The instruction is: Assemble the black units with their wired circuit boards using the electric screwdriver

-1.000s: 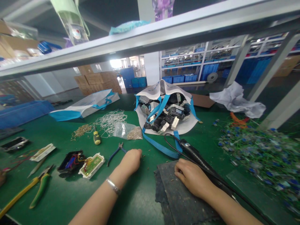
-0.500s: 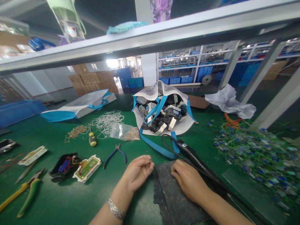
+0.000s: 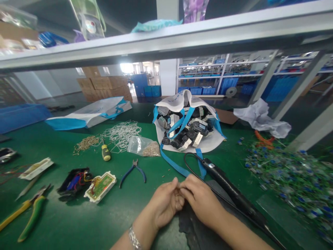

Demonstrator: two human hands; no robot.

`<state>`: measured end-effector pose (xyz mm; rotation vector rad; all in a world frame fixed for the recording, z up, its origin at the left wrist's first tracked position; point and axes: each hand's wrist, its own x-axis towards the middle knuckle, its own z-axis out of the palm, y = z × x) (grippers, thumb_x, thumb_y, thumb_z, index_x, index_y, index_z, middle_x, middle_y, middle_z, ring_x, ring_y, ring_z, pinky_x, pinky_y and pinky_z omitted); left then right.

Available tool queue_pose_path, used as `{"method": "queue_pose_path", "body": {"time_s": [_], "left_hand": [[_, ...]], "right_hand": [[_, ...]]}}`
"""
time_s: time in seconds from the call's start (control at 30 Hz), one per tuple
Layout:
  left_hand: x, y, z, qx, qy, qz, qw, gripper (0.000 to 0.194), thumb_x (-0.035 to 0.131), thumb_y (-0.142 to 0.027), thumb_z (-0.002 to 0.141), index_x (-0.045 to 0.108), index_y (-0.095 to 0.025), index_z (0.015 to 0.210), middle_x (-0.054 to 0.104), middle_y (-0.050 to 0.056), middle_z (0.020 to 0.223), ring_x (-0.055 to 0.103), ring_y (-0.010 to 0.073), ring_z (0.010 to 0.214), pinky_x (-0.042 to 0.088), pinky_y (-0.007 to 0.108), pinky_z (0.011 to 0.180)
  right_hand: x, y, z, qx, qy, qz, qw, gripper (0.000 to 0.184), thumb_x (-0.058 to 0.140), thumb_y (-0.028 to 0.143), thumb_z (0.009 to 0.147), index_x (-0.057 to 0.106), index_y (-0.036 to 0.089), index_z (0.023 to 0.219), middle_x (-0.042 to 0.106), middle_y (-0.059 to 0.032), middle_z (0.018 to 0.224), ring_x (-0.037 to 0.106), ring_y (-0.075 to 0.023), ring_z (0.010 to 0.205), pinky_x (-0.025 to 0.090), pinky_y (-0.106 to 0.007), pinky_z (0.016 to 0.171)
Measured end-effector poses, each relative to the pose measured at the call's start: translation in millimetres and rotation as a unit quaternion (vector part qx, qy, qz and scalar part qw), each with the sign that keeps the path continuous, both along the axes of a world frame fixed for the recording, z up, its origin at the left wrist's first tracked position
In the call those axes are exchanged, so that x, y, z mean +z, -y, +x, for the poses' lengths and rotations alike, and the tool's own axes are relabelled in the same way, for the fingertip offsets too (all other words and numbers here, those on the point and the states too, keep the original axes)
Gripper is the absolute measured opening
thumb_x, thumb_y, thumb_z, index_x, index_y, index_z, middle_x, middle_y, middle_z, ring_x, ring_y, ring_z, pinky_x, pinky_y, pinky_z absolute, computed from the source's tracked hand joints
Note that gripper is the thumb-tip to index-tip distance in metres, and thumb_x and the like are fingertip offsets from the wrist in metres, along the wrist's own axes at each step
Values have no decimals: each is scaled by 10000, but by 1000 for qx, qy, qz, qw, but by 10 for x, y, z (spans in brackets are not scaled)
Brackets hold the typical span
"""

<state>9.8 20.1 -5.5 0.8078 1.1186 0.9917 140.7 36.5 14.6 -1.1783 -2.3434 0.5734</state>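
Observation:
My left hand is turned palm up with its fingers curled in. My right hand meets it, thumb and fingertips pinched together at the left fingers. Whatever lies between the fingertips is hidden or too small to name. Beneath my right hand and forearm is a dark cloth mat. A black corded tool shaped like an electric screwdriver lies just right of that hand. Blue-handled cutting pliers rest left of my hands, spread apart. Tiny brass-coloured bits lie on the green table beyond my fingers.
A white bag full of black and white housings stands ahead. Left are a screwdriver, wire pieces, a bag of screws, an opened device and yellow-green pliers. Green-wired parts heap at right. A shelf crosses overhead.
My right hand has lifted off the mat and come to my left hand, which has shifted right. The hands now touch. The whole view has shifted slightly.

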Motion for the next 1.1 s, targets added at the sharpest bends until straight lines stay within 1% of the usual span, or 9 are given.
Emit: {"method": "queue_pose_path", "body": {"time_s": [0.1,0.23,0.37,0.47,0.6,0.7,0.83,0.97,1.1], "left_hand": [[16,-131,-202,54,-251,57,965,317,379,-361,823,568,-107,833,503,35,660,441,103,509,318,209,458],[-49,-278,-413,113,-398,88,906,94,531,-202,720,603,-143,715,548,62,777,488,187,786,333,266,677],[-147,-326,-428,111,-483,100,863,71,591,-176,662,634,-185,719,574,63,800,492,222,811,306,303,711],[-195,-350,-402,112,-501,109,851,47,592,-164,656,630,-191,663,567,53,755,499,215,780,309,299,694],[-233,-400,-375,135,-485,123,855,92,582,-138,652,572,-167,565,531,35,678,501,191,726,329,291,685],[-233,-439,-350,159,-434,134,876,94,513,-172,729,553,-153,647,536,31,675,515,156,689,369,256,651],[-172,-496,-368,158,-360,125,911,206,346,-173,820,539,-109,784,582,62,708,541,111,608,408,211,560],[-96,-595,-441,144,-359,107,916,138,448,-172,758,569,-104,763,572,34,623,503,103,512,371,202,485],[-88,-704,-415,126,-417,100,895,66,625,-211,629,602,-151,612,546,7,553,504,142,568,353,238,555]], "right_hand": [[8,-241,23,-38,20,-27,999,125,504,55,787,566,161,764,528,-15,795,503,-140,774,367,-221,688],[-89,-427,128,-57,58,-32,996,142,523,21,744,561,149,695,536,-14,742,513,-147,731,364,-227,665],[-166,-450,213,-70,89,-24,993,125,523,45,760,563,145,696,534,-25,754,514,-155,749,355,-233,677],[-190,-459,221,-72,112,-22,991,98,546,83,762,572,147,692,539,-31,759,520,-161,752,352,-234,675],[-218,-475,192,-71,142,-20,987,103,560,86,749,579,143,665,545,-39,747,531,-163,721,344,-233,637],[-230,-477,182,-65,159,-20,985,101,565,89,743,581,143,659,547,-39,745,537,-159,712,336,-227,617],[-227,-475,193,-60,173,-17,983,71,569,102,739,595,165,720,547,-30,774,541,-160,742,324,-222,613],[-211,-470,196,-54,187,-17,981,109,539,112,759,596,186,702,540,-13,752,540,-147,710,306,-219,578],[-196,-454,186,-52,202,-5,978,137,486,82,773,567,165,701,542,-25,746,538,-154,730,301,-224,581]]}}
